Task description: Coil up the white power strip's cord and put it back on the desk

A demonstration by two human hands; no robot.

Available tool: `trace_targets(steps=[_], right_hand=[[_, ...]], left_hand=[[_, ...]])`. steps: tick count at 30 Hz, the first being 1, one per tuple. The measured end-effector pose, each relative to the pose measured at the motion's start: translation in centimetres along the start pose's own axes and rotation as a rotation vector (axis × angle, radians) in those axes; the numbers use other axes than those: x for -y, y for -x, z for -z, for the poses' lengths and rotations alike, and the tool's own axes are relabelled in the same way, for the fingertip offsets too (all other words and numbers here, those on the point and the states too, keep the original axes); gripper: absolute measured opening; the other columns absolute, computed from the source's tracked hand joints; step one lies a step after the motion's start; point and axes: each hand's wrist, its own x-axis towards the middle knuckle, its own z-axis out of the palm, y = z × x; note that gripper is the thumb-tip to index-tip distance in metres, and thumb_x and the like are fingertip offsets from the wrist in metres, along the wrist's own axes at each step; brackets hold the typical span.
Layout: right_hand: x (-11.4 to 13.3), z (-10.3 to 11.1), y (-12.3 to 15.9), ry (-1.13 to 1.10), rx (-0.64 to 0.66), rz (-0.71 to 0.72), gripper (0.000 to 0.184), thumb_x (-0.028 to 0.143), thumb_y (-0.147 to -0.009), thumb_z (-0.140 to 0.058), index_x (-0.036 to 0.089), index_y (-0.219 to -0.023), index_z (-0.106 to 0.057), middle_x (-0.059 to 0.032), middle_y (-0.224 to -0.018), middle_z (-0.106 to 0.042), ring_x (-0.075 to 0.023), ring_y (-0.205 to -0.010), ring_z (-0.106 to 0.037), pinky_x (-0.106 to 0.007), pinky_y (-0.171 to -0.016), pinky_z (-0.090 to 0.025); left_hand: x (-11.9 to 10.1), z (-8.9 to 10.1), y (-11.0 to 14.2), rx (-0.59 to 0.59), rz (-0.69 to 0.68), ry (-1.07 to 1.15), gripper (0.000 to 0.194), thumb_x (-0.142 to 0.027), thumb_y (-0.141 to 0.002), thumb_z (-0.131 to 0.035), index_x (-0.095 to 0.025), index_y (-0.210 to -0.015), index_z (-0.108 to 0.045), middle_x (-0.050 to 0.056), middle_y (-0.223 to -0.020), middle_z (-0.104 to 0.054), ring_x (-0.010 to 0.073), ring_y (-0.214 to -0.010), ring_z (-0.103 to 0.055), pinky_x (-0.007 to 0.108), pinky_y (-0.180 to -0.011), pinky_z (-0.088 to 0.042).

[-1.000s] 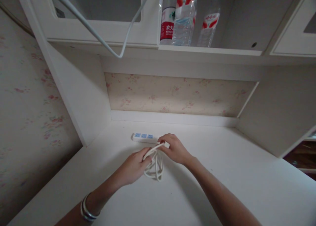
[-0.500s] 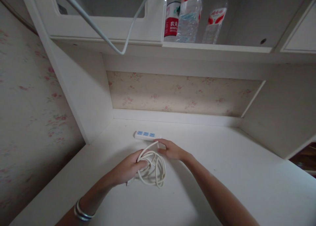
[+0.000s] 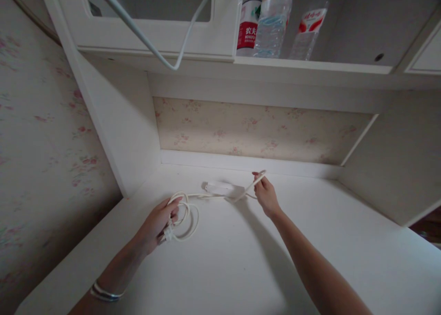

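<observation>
A white power strip (image 3: 220, 188) lies on the white desk (image 3: 241, 260) near the back wall. Its white cord (image 3: 188, 211) runs from it in loops to the left. My left hand (image 3: 156, 223) is closed on the coiled loops and the plug end, low on the desk. My right hand (image 3: 266, 194) is raised a little to the right of the strip, pinching a stretch of the same cord that runs taut back toward the strip.
An upper shelf (image 3: 310, 67) carries three plastic water bottles (image 3: 272, 25). A grey cable (image 3: 155, 48) hangs in a loop from the upper left compartment. Floral wallpaper (image 3: 255, 131) backs the desk; a white side panel (image 3: 120, 131) stands left.
My hands have drawn apart: the left moved left with the coil, the right moved up and right pulling cord out. The coil has shrunk and the strip has shifted.
</observation>
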Motion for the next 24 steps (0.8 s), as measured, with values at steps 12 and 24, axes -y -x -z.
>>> trace_targets(steps=[12, 24], right_hand=[[1.1, 2.9, 1.3, 0.167, 0.547, -0.385, 0.037, 0.051, -0.079, -0.052, 0.015, -0.078, -0.061, 0.0042, -0.054, -0.043, -0.0054, -0.038, -0.027, -0.022, -0.036, -0.014], [4.7, -0.1, 0.8, -0.510, 0.305, -0.167, 0.029, 0.048, -0.081, -0.057, 0.020, -0.084, -0.054, 0.0091, -0.054, -0.031, -0.0029, -0.039, -0.017, -0.017, -0.035, -0.010]], left_hand=[[0.7, 0.4, 0.5, -0.318, -0.120, 0.059, 0.033, -0.041, -0.069, -0.059, -0.022, -0.095, -0.054, -0.007, -0.057, -0.046, 0.0067, -0.040, -0.042, 0.014, -0.034, -0.026], [3.1, 0.8, -2.7, -0.134, -0.171, -0.438, 0.059, -0.032, -0.071, -0.054, -0.014, -0.126, -0.046, 0.012, -0.113, -0.054, 0.0159, -0.071, -0.059, 0.025, -0.057, -0.047]])
